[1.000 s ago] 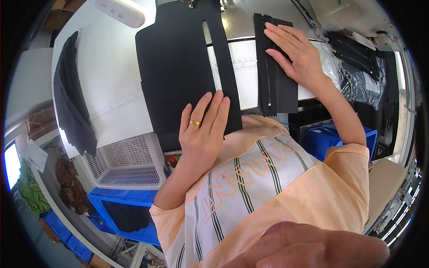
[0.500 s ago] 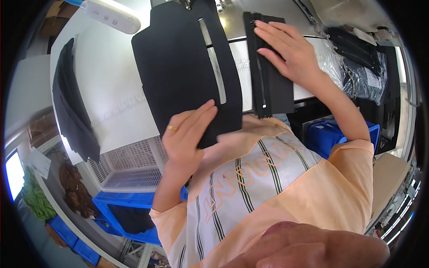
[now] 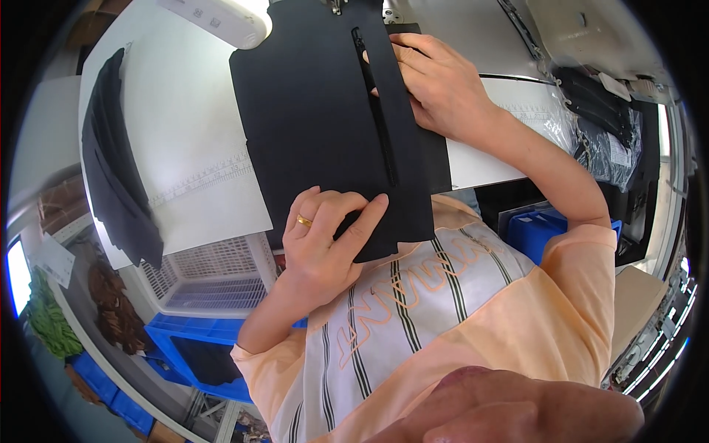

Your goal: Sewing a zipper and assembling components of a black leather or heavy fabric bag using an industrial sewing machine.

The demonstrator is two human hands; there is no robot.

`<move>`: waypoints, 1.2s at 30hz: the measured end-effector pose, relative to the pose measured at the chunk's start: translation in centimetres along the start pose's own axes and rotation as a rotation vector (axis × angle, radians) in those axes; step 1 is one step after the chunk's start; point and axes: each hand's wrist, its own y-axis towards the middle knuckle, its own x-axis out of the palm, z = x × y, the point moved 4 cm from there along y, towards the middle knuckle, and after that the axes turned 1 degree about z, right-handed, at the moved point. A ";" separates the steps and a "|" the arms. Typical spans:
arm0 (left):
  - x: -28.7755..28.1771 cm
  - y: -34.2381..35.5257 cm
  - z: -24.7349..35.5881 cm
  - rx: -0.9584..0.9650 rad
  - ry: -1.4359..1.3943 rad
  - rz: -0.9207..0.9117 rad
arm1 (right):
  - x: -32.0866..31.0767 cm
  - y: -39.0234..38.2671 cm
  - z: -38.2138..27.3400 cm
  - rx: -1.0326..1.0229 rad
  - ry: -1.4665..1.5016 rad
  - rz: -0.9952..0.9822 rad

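A black fabric panel (image 3: pixel 310 125) with a long narrow slot lies on the white work table, its far end beneath a metal presser foot (image 3: pixel 336 7). Under it is a black zipper piece (image 3: pixel 437 166), sewn to dark fabric; its right edge sticks out and dark material fills the slot. My left hand (image 3: pixel 325 232) is closed on the panel's near part, thumb and forefinger by the slot's near end. My right hand (image 3: pixel 443 85) grips the zipper piece at the panel's right edge. Its fingers reach beneath the panel, and fingertips show through the slot.
Stacked dark fabric pieces (image 3: pixel 118 170) hang over the table's left edge. Below stand a white plastic basket (image 3: pixel 210 277) and a blue crate (image 3: pixel 166 332). At right are plastic-wrapped black goods (image 3: pixel 609 140) and a blue bin (image 3: pixel 535 229). A white rounded housing (image 3: pixel 221 22) juts in at top left.
The zipper piece has gone from beside the panel to underneath it, with my right hand moving left. Dark material now fills the slot. The panel and my left hand have shifted slightly right and nearer.
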 end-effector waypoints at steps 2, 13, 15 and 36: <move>0.4 -0.3 0.0 -0.027 0.013 -0.014 | 0.1 0.1 -0.1 0.003 0.004 0.022; 2.7 -1.9 -0.6 -0.065 0.126 0.043 | -1.0 1.1 -0.5 -0.025 0.064 -0.083; 2.7 -1.8 -0.7 -0.072 0.117 0.026 | -1.0 1.0 -0.3 -0.010 0.110 -0.059; 2.5 -2.0 -0.5 -0.067 0.120 0.038 | -0.7 1.2 -0.2 -0.033 0.050 0.005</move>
